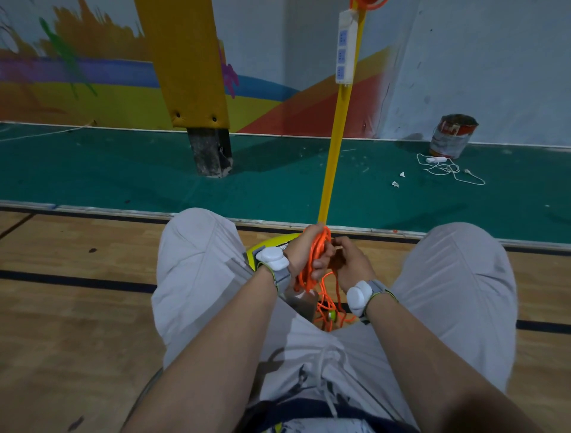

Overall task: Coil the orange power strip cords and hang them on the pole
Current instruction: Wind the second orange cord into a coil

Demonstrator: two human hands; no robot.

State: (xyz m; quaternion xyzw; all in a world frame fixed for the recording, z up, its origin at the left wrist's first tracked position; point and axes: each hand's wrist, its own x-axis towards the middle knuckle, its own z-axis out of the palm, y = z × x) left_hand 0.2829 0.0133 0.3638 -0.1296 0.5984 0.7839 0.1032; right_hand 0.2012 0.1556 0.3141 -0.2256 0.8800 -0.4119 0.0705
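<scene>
Plainly, in the head view, the step in hand was coiling. The left hand (pixel 301 253) was curled round a bundle of loops of the orange cord (pixel 321 242). The right hand (pixel 350 262), touching that bundle at its 3 o'clock, had its fingers curled on a strand that it seemed to be feeding in, though the pinch itself was partly hidden. To do this well, I judged, each new loop should match those in the bundle and lie flat against them without twist, with the left grip loosened only enough to admit it. The right hand should slide along the slack rather than yank it, since the loose tail (pixel 328 306) hung in a tangle at 6 o'clock from the hands. So the cord sat in both hands, low in the middle of the frame. The yellow pole (pixel 334 154) rose from just behind the hands toward 12 o'clock. A white power strip (pixel 347 46) and another orange coil (pixel 367 3) hung on it near the top edge.
</scene>
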